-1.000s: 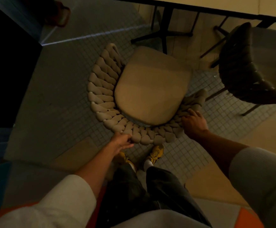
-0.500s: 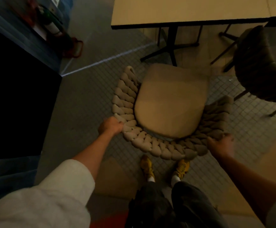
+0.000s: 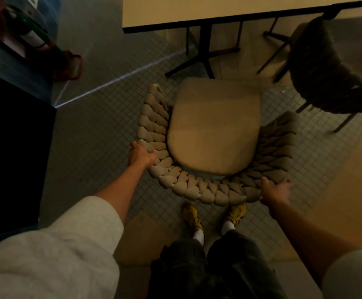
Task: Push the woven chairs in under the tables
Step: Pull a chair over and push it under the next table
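Note:
A beige woven chair (image 3: 197,188) with a thick braided backrest and a tan seat cushion (image 3: 214,130) stands on the tiled floor in front of me. Its seat front points at a cream table (image 3: 197,9) with a black pedestal leg (image 3: 206,48) and sits short of the table's edge. My left hand (image 3: 141,155) grips the backrest's left rear curve. My right hand (image 3: 276,190) holds the backrest's right rear corner. My feet in yellow shoes stand just behind the chair.
A dark woven chair (image 3: 326,67) stands at the right, beside the same table. A dark cabinet (image 3: 13,147) fills the left side, with a red and green object (image 3: 52,52) on the floor beyond it. Grey floor lies between cabinet and chair.
Both hands have slid apart along the backrest, the left to its left curve and the right to its right corner. The chair has turned to face the table, whose top is now in view.

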